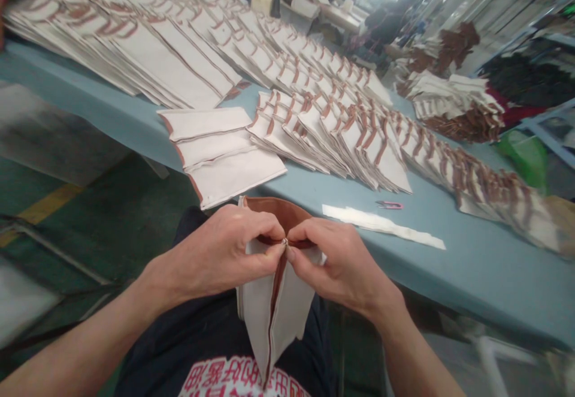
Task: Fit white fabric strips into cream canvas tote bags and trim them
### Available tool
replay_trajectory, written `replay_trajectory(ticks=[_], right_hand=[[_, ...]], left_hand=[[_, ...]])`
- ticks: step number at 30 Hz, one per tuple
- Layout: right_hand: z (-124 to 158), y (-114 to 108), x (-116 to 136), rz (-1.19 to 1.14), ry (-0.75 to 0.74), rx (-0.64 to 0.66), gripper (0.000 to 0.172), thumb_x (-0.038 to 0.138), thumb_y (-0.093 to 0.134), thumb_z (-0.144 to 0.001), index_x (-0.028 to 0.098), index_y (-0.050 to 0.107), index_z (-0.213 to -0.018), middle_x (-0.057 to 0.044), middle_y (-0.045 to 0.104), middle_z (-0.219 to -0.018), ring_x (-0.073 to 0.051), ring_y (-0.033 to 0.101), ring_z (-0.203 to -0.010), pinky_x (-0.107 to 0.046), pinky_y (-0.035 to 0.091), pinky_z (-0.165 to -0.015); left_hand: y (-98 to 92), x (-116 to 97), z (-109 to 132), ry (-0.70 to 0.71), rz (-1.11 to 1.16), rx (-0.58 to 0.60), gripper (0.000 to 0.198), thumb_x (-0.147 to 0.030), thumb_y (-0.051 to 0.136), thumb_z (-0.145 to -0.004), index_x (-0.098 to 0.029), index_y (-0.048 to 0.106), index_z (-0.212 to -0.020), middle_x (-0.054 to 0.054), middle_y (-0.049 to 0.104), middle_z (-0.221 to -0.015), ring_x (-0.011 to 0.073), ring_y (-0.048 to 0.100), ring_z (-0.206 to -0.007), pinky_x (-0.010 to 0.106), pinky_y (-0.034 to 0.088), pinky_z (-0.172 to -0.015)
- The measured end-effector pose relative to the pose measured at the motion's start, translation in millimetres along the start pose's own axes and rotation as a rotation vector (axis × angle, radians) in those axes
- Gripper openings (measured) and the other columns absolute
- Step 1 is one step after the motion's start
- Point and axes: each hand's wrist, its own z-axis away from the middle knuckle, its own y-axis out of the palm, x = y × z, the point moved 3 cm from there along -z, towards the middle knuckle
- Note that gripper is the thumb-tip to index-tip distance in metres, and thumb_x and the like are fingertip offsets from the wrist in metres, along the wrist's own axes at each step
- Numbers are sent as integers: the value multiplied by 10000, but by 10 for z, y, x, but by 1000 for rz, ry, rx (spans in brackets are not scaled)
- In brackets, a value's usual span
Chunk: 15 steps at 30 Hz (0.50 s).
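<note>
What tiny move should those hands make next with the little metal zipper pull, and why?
I'd guess: gently slide the small silver metal zipper pull along the brown zipper strip of the cream canvas pouch. The left hand and right hand both pinch right beside that pull, and the strip runs between the pouch's cream panels.

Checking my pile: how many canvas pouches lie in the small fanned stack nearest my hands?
3: far pouch, middle pouch, near pouch, overlapping; more may be hidden beneath.
</note>
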Motion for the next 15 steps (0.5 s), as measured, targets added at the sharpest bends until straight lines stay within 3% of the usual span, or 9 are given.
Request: replay_trajectory(ticks=[6, 15], right_hand=[[-21, -62, 124, 148, -49, 17, 95, 188, 591, -980, 205, 658, -914, -32, 793, -834, -172, 700, -712, -291, 463, -672], [-50, -19, 211, 265, -56, -50, 156, 129, 557, -918, 204, 650, -818, -32, 775, -762, -184, 687, -662, -306, 415, -608]], left_hand=[[-125, -5, 45, 23, 3, 105, 184, -190, 592, -979, -194, 766, -921, -39, 772, -786, 106, 669, -702, 210, 420, -685], [-97, -78, 46, -28, -82, 52, 181, -120, 580, -870, -159, 729, -777, -33, 709, -675, 90, 608, -597, 235, 368, -609]])
